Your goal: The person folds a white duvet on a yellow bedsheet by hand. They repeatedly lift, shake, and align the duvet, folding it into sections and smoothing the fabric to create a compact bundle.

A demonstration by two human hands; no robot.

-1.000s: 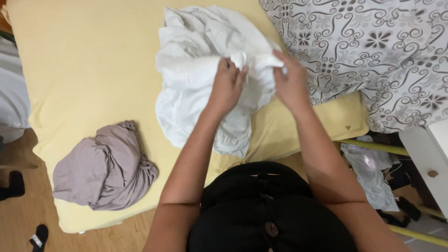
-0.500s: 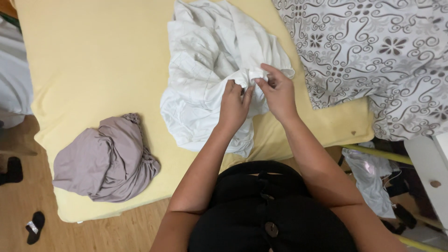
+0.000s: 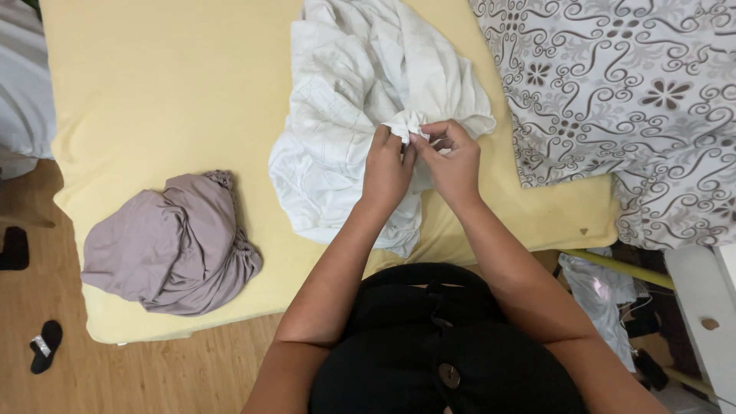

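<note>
A crumpled white garment (image 3: 353, 115) lies on the yellow mattress (image 3: 169, 92) in front of me. My left hand (image 3: 386, 169) and my right hand (image 3: 454, 161) meet over its lower middle. Both pinch the same small bunched fold of the white cloth between fingers and thumbs, held just above the rest of the pile. The hands touch each other at the fingertips.
A bunched mauve-grey garment (image 3: 170, 245) sits near the mattress's front left corner. A grey-and-white patterned blanket (image 3: 629, 100) covers the right side. Wooden floor (image 3: 153, 376) with dark slippers (image 3: 42, 345) lies at the left. White furniture (image 3: 701, 322) and loose cloth stand at the right.
Both hands have drawn closer together and nearer to me, now pinching one small fold. The view has shifted, so the bed appears further up and left.
</note>
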